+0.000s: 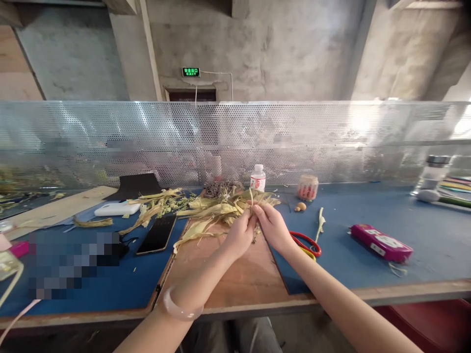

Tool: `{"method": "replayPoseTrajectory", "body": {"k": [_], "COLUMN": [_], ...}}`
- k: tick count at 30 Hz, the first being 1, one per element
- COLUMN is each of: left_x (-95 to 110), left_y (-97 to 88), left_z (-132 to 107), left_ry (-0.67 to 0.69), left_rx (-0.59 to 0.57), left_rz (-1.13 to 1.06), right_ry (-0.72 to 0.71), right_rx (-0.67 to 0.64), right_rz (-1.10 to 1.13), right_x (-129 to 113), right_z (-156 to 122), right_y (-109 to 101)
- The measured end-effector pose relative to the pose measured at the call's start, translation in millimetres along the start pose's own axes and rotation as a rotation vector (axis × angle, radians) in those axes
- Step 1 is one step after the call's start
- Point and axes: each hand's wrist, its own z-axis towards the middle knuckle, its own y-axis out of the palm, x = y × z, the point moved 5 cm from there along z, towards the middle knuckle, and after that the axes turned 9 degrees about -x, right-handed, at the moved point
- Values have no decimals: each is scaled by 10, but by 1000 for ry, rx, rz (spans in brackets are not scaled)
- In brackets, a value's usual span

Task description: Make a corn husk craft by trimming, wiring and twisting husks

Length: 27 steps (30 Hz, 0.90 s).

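Note:
My left hand [241,234] and my right hand [273,226] meet over the wooden board [228,282], fingers pinched together. Between their fingertips a thin, pale strip of dried husk [252,196] sticks up; its lower part is hidden by the fingers. Just beyond and to the left lies a pile of dry, yellowish husks [217,210], which look like corn husks. Beside my right forearm, partly covered by it, are red and yellow looped handles [307,242]. A single curled husk piece [321,220] rests to their right.
Behind the husks stand a white-capped bottle [258,180] and a jar [308,188]. A black phone [157,234] and white case [117,209] lie left. Right are a purple packet [380,242] and clear flask [431,174]. A perforated metal screen [331,142] runs along the table's back.

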Motion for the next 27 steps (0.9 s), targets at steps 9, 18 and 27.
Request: {"method": "replayPoseTrajectory", "body": {"k": [9,18,27], "left_x": [2,-100,-562], "left_y": [82,-362,-1677], "left_z": [-71,-20,-32], "left_ry": [-81,-210,-433], "left_rx": [-44,185,196], "left_rz": [-174,-280,-526], "right_ry": [115,-120,-58], "right_rx": [-247,-388,-330], "right_rz": [-148,-203,-118], "right_x": [-206,-611,-96], "right_z": [335,965,1483], "right_y": [48,636,1258]}}
